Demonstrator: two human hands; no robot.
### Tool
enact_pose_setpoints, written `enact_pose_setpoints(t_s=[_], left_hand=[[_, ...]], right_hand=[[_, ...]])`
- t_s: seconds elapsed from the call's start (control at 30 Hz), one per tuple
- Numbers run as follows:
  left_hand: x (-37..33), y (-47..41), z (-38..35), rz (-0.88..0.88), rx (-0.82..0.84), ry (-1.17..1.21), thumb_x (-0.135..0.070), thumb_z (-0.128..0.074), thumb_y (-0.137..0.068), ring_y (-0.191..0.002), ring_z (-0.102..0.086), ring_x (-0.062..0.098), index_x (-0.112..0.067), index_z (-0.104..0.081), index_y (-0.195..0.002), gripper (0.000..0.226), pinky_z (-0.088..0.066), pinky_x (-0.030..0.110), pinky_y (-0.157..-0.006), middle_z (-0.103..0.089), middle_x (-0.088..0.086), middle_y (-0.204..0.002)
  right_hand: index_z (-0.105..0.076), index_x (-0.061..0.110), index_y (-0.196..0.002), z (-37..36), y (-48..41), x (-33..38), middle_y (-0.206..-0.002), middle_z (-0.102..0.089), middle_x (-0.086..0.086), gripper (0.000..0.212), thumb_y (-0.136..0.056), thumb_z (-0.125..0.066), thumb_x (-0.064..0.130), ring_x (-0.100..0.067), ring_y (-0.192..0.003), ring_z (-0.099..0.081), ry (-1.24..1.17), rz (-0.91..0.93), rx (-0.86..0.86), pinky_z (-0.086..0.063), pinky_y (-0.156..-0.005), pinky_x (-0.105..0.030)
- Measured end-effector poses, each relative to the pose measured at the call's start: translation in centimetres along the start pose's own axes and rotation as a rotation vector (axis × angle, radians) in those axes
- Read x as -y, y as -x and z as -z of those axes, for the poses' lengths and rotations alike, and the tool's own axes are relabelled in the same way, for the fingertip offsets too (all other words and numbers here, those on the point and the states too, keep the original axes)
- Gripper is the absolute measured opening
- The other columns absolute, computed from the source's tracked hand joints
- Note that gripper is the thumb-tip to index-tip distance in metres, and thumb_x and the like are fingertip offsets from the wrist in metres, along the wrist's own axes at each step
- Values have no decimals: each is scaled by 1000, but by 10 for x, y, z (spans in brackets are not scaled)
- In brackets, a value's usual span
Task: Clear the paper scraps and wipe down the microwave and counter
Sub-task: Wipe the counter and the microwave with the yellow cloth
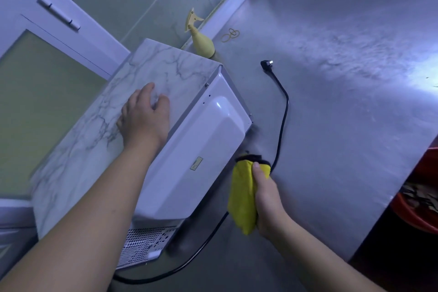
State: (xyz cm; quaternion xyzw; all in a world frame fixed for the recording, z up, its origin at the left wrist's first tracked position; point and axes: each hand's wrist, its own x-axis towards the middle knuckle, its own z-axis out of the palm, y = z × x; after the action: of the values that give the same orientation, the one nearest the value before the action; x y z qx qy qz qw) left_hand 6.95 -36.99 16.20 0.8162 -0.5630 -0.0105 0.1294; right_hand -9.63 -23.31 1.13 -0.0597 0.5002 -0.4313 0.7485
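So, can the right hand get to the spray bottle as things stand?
Probably yes: only bare counter and a cord lie between the right hand and the spray bottle, but that hand grips a cloth.

Head view, close — tilted, facing down; counter (pixel 331 78)

Brushed metal counter (pixel 331 78); marble-patterned microwave (pixel 132 92) top (glossy white back panel); soft yellow cloth (pixel 244 197).

The counter's (pixel 343 78) wide right half is bare steel up to the back edge. The microwave (pixel 194 149) fills the left end, askew. Its black cord (pixel 283 111) loops across the steel beside it to a loose plug (pixel 266 63). A spray bottle (pixel 202 42) and rubber bands (pixel 230 35) sit by the back edge, near the microwave's corner.
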Motion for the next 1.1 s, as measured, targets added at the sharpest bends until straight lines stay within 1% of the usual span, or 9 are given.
enact_pose_setpoints(t_s=[0.07, 0.13, 0.23, 0.33, 0.47, 0.8, 0.97, 1.03, 1.1], left_hand=[[0, 0, 0, -5, -7, 4, -48, -36, -97, -144, -28, 23, -37, -40, -147, 51, -16, 47, -117, -33, -5, -158], [1, 0, -1, -10, -11, 10, -48, -36, -97, -144, -28, 23, -36, -40, -147, 51, -16, 47, -118, -34, -4, -158], [1, 0, -1, -9, -8, 14, -47, -36, -97, -145, -28, 23, -36, -40, -147, 52, -16, 47, -118, -33, -3, -158], [0, -1, 0, -9, -14, 13, -46, -37, -97, -145, -27, 23, -35, -41, -148, 52, -17, 47, -118, -33, -2, -159], [2, -1, -2, -35, -28, 9, -47, -36, -97, -145, -27, 22, -34, -41, -147, 52, -18, 46, -119, -34, -2, -158], [3, -2, -4, -33, -34, 2, -46, -34, -98, -145, -27, 21, -35, -39, -148, 51, -18, 46, -119, -33, -4, -158], [3, -2, -4, -35, -34, -5, -48, -34, -98, -144, -28, 22, -35, -39, -147, 52, -19, 46, -118, -34, -2, -158], [2, -3, -4, -33, -30, -8, -49, -34, -97, -144, -29, 23, -35, -40, -147, 52, -19, 47, -118, -34, -2, -157], [1, -1, -3, -27, -33, -7, -48, -34, -98, -144, -29, 23, -35, -40, -147, 52, -19, 46, -118, -35, -2, -157]], right_hand=[[-67, 24, -88, -7, 11, 28, -77, -69, 14, 32, -95, -57, 54, -11, -81, -66, 60, 347, -81, -57, -73, -34], [-60, 21, -74, -19, 21, 63, -64, -53, 18, 35, -89, -61, 53, -3, -65, -48, 85, 698, -76, -41, -61, -24], [-69, 32, -89, -48, 11, 101, -89, -61, 20, 11, -95, -61, 39, -14, -88, -56, 195, 1113, -19, -47, -83, -42], [-70, 11, -122, -80, -13, 97, -144, -53, -9, 33, -93, -66, 24, -30, -126, -54, 447, 1346, -60, -40, -104, -55], [-66, 11, -129, -88, -46, 62, -145, -54, -15, 42, -88, -65, 19, -33, -136, -49, 729, 1527, -137, -35, -107, -61], [-57, 12, -138, -74, -87, 52, -146, -53, -14, 47, -92, -58, 20, -26, -142, -42, 491, 1553, -91, -36, -111, -55], [-48, 11, -146, -60, -105, 49, -153, -46, -8, 53, -103, -42, 43, -25, -142, -42, 467, 1331, -53, -35, -114, -50], [-47, 10, -146, -49, -109, 44, -147, -52, -5, 54, -104, -38, 43, -20, -138, -46, 421, 1195, -29, -37, -114, -41], [-49, 21, -143, -38, -107, 32, -131, -61, 9, 51, -102, -35, 48, -13, -128, -53, 429, 950, -88, -42, -102, -32]])
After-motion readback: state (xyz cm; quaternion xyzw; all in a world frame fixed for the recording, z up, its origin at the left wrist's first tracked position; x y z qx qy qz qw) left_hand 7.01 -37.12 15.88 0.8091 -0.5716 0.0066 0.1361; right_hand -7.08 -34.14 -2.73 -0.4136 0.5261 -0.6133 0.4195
